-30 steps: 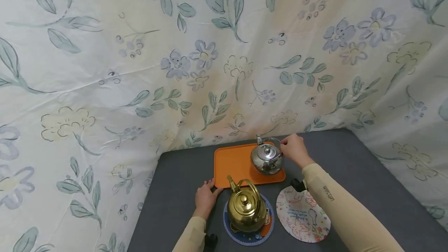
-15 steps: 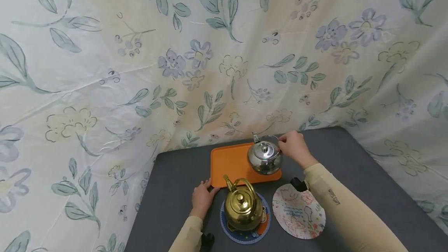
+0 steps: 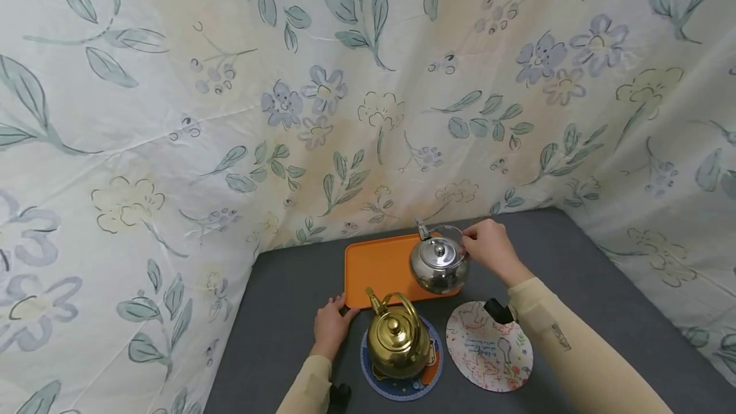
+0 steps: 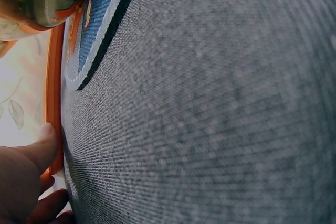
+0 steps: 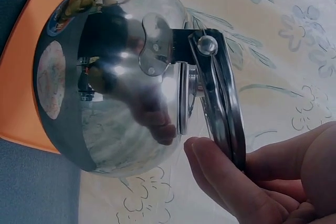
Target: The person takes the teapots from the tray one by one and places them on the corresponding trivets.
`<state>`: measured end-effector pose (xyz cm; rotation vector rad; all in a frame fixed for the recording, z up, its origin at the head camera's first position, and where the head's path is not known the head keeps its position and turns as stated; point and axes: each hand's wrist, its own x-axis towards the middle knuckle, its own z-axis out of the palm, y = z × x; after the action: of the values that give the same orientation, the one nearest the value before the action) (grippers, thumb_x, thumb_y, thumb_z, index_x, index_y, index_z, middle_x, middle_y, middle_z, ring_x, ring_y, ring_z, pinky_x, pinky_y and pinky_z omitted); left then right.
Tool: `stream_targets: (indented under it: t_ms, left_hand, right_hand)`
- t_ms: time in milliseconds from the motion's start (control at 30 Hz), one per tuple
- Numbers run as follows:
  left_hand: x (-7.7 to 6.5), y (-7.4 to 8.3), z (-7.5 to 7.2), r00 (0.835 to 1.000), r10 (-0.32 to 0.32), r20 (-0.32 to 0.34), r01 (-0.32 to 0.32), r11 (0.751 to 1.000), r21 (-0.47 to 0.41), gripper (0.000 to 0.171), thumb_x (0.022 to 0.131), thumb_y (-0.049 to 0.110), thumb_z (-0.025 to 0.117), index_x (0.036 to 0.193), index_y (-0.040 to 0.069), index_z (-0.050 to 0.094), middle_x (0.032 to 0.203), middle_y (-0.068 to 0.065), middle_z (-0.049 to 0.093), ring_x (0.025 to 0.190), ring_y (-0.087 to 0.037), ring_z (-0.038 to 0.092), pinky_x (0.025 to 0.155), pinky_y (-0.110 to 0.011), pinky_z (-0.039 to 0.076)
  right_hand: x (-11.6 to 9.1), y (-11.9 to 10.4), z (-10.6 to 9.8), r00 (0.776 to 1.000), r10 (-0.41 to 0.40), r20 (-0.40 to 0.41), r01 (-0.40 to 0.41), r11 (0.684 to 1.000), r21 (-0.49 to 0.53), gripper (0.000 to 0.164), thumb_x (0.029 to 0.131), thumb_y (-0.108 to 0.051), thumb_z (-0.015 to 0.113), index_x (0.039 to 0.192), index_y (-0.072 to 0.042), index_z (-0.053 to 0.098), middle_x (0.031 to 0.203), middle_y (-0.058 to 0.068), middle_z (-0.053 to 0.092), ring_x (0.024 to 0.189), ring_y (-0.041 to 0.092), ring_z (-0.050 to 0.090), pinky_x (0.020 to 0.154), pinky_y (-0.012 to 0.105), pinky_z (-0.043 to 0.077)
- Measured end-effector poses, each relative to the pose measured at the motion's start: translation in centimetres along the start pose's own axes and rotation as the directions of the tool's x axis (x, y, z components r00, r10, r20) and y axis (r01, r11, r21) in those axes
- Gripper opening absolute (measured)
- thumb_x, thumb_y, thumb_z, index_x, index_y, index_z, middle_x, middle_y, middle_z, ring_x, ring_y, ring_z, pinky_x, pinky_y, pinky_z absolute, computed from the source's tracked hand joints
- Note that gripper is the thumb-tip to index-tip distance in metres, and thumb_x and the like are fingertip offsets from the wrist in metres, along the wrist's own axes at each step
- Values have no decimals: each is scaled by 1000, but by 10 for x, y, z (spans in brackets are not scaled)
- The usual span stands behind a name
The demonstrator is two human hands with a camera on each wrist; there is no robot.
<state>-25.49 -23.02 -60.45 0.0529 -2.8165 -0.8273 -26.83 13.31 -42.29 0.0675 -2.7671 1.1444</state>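
Observation:
In the head view a silver kettle (image 3: 439, 268) is over the right end of an orange tray (image 3: 374, 267). My right hand (image 3: 491, 249) pinches its raised handle (image 5: 231, 103) between thumb and fingers. Whether the kettle's base touches the tray is hidden. My left hand (image 3: 331, 328) holds the tray's near left corner. Its thumb (image 4: 44, 142) presses the near edge, with the fingers round the side. A gold kettle (image 3: 398, 345) stands on a round blue mat (image 3: 397, 393), just right of the left hand.
A round pale mat (image 3: 489, 353) with a printed pattern lies right of the gold kettle. All of it is on a dark grey tabletop (image 3: 287, 286). Floral cloth (image 3: 322, 165) hangs behind the table and along its sides.
The silver kettle has shifted slightly right and nearer over the tray, with my right hand on its handle. My left hand stays at the tray corner. The head view has shifted slightly.

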Motion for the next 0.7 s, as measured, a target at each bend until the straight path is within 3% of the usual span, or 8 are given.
stream_targets:
  t_ms: [200,500,700]
  left_hand:
    - [1,-2,1,1000,-4,11,4,1000,9,62,86,38,79,136,5,65,136,-23,63,128,-43,58,104,-63,44]
    - [1,-2,0,1000,-14,18,14,1000,2,61,86,39,79,136,6,65,136,-22,63,129,-42,57,104,-63,44]
    - [5,-2,2,1000,-9,11,9,1000,6,61,86,38,79,136,6,65,135,-21,64,129,-41,58,105,-62,43]
  right_hand:
    - [-9,1,-1,1000,5,-10,-6,1000,-6,25,95,-4,56,105,7,77,82,12,76,65,17,73,67,40,62]
    - [-22,3,-6,1000,25,-8,-24,999,26,26,96,-3,58,111,12,73,95,24,75,70,21,75,66,38,63]
    - [-29,7,-11,1000,25,-10,-25,1000,6,24,96,-4,56,103,7,77,84,15,76,67,18,73,65,40,62]
